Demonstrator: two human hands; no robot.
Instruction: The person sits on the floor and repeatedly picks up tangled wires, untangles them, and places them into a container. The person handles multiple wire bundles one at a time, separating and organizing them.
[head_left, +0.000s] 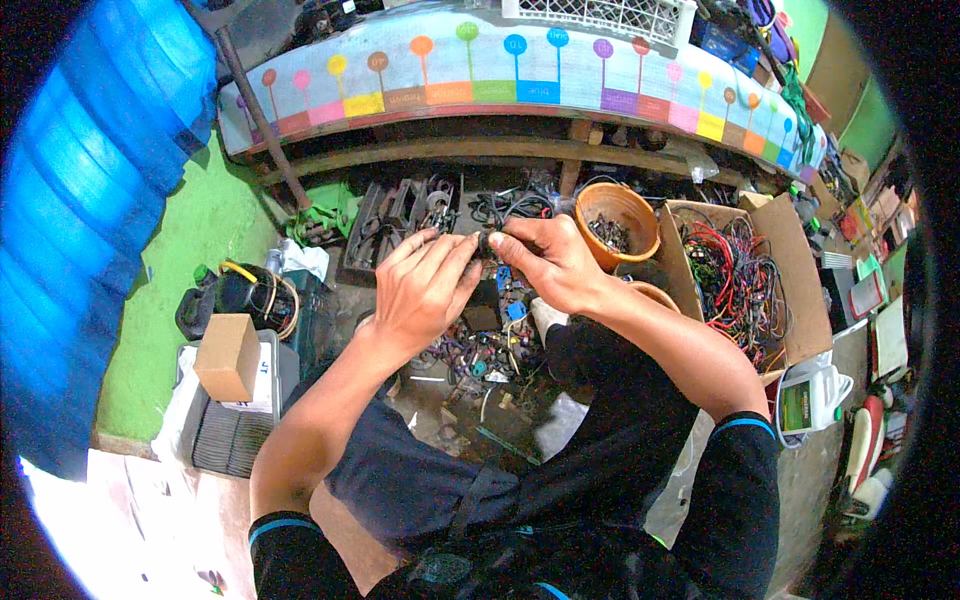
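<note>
A small black part sits between my two hands, pinched at the fingertips. My left hand grips it from the left, with the back of the hand towards me and the fingers reaching forward. From the other side, the thumb and index finger of my right hand press on it. The fingers hide most of the part, so its exact kind is unclear. Beneath the hands is a dark block. Near it lie a blue plastic piece and a heap of small electrical scraps on the floor between my legs.
An orange bucket holding small metal pieces stands ahead on the right. Beside it, a cardboard box is full of tangled wires. A tool tray lies ahead left. A covered low table spans the front; a small carton sits left.
</note>
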